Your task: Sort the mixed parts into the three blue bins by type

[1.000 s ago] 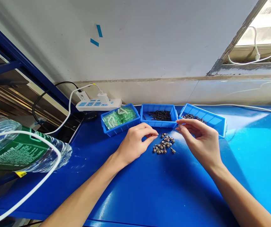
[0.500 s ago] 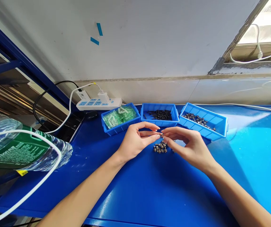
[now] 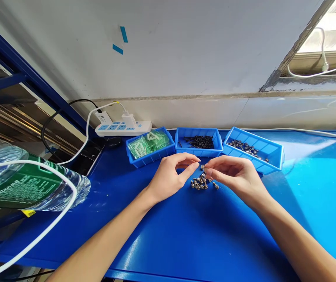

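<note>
My right hand [image 3: 236, 176] pinches a small metal screw [image 3: 202, 167] between thumb and fingertips. Facing it, my left hand [image 3: 170, 174] is curved with its thumb and index tips slightly apart, and no object shows between them. Under the fingertips, several short silvery screws [image 3: 198, 183] with thick heads lie in a loose pile on the blue tabletop [image 3: 182, 231]. One more screw [image 3: 215, 185] lies just right of the pile, below my right thumb.
Behind my hands stand three blue bins: one with green-printed plastic bags [image 3: 149, 144], one with long black screws [image 3: 200, 141], one with short metal screws [image 3: 245, 148]. A power strip [image 3: 123, 128] is at back left. A large bottle [image 3: 24, 180] and white cable [image 3: 72, 196] occupy the left.
My hands have drawn apart slightly. The screw between their fingertips now stays with my right hand, and the left fingers have come away from it.
</note>
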Tool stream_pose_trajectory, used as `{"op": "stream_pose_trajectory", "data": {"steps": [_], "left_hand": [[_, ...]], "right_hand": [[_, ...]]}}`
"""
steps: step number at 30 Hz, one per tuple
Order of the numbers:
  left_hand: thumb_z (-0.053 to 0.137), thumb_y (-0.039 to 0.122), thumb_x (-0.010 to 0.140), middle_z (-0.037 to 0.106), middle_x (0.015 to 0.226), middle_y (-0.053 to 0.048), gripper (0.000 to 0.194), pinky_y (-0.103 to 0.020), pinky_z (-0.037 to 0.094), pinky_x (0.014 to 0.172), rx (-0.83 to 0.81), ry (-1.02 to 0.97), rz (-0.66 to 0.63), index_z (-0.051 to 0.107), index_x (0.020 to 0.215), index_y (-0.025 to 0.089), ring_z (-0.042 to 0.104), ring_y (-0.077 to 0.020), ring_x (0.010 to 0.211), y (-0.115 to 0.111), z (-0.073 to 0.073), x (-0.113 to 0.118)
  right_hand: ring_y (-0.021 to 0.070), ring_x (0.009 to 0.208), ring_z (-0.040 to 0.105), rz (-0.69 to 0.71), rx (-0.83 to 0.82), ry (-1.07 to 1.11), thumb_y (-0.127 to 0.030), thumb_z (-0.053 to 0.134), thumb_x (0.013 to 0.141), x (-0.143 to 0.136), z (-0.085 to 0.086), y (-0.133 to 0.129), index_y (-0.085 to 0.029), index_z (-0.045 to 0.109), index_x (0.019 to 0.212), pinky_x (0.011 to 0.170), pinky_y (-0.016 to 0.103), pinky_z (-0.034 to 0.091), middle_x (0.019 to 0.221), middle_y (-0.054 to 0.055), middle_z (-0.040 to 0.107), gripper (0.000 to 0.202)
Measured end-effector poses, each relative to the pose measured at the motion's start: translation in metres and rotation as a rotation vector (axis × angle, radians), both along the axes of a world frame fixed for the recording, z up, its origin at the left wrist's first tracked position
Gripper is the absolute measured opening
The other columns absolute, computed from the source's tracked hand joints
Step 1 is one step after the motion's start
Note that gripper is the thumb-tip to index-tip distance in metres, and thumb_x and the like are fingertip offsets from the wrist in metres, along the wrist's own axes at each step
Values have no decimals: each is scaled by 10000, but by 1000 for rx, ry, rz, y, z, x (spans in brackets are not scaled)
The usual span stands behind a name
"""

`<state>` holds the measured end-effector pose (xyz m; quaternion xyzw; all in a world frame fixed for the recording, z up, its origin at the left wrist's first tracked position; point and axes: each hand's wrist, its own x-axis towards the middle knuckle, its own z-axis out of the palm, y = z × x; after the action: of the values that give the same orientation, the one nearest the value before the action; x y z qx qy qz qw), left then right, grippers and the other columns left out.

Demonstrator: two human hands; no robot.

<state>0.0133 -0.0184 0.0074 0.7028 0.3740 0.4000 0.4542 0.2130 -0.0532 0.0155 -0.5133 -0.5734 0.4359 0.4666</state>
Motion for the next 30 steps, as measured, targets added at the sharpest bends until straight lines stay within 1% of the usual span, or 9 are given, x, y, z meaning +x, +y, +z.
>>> {"op": "stream_pose_trajectory", "data": {"steps": [3,5,9,12,16,19,21,27,30], "left_hand": [[625,180,974,801,1141,-90,192,-398,591,1019,259,227,-38,782,1085,183,747,-247,1075,2,-4,-3],[599,124,976,774,1244,-103,261,-449,556,1084,379,349,-117,776,1157,185,688,-276,1216,4,-8,-5],[597,32,934,766,1272,-93,350,-486,569,1068,476,513,-220,778,1179,204,630,-301,1290,6,-16,-8],[609,38,935,787,1211,-98,326,-492,592,1021,513,522,-208,787,1147,210,657,-302,1238,5,-18,-9],[577,39,959,770,1245,-103,377,-465,592,1034,560,492,-228,741,1254,208,663,-271,1213,4,-15,-7],[547,-14,944,701,1390,-94,483,-479,573,1070,611,572,-300,682,1349,211,605,-272,1311,3,-14,-7],[544,-21,945,689,1412,-88,481,-479,573,1073,634,614,-318,675,1353,198,588,-272,1335,3,-15,-7],[601,43,961,784,1185,-116,270,-434,626,955,724,600,-232,741,1175,129,680,-269,1178,5,-18,-9],[587,23,958,778,1186,-107,301,-405,626,941,765,583,-219,729,1196,140,687,-250,1142,5,-16,-10]], "right_hand": [[221,658,757,-100,62,42,-484,894,701,3,1,2,-220,811,792,611,317,640,748,49,797,291],[226,675,766,-235,108,82,-431,911,685,5,4,3,-227,811,791,652,339,656,759,44,801,251],[256,804,794,-631,184,158,-345,902,707,10,10,7,-235,799,849,828,435,665,847,42,810,207],[284,972,790,-773,185,240,-277,908,679,14,11,10,-229,793,936,972,483,627,983,57,815,286],[302,1085,765,-732,166,262,-244,887,683,16,9,11,-225,782,1028,993,492,617,1142,80,794,361],[300,1002,782,-686,189,214,-299,882,687,13,9,11,-231,792,982,888,484,647,1081,74,803,316],[275,908,791,-682,193,215,-309,880,659,10,10,10,-240,804,909,811,440,655,988,53,812,270],[215,775,777,-653,184,237,-288,866,631,7,13,9,-261,811,832,718,355,640,891,13,815,210],[212,768,772,-644,186,232,-289,868,639,8,12,9,-260,807,830,723,358,641,889,14,815,202]]}}
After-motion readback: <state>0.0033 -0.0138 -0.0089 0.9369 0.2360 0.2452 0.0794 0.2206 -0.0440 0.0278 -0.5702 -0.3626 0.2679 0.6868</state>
